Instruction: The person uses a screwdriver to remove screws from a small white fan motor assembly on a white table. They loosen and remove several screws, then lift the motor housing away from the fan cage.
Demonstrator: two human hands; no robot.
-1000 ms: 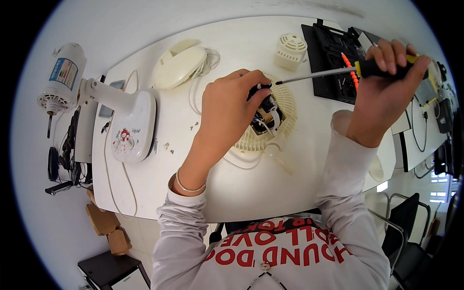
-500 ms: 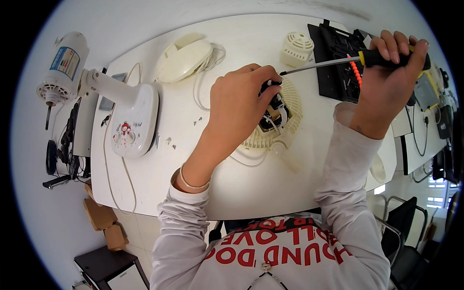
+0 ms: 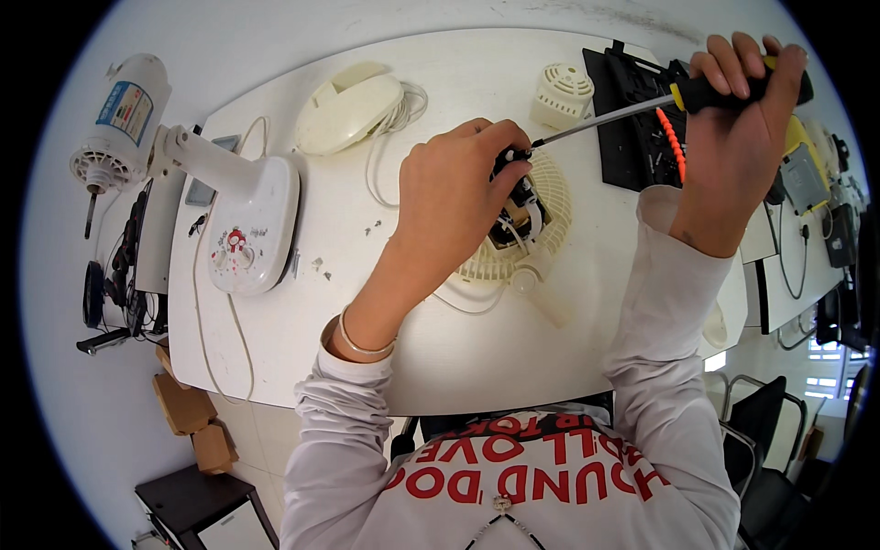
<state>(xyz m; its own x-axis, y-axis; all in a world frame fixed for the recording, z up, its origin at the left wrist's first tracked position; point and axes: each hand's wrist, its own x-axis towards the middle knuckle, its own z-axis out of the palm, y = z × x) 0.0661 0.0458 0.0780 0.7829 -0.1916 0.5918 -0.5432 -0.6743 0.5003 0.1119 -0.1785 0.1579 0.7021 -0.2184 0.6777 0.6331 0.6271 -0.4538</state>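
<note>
My right hand [image 3: 738,115] is closed round the black and yellow handle of a screwdriver [image 3: 610,116]. Its long shaft slants down to the left, and the tip meets a small black part [image 3: 515,158] pinched between the thumb and fingers of my left hand [image 3: 454,188]. Much of that part is hidden by my fingers. Right under it lies a cream, ribbed round housing [image 3: 555,197], with black parts and white wires showing inside.
A white fan base [image 3: 252,229] with its motor [image 3: 124,110] stands at the left. Farther back are a cream cover [image 3: 348,115] with a coiled cord and a vented cream cap [image 3: 563,92]. A black tool case [image 3: 632,128] lies open at right; small screws [image 3: 321,268] are scattered mid-table.
My right hand and the screwdriver handle have shifted slightly up and to the left, tilting the shaft a little steeper. My left hand keeps its pinch in nearly the same place.
</note>
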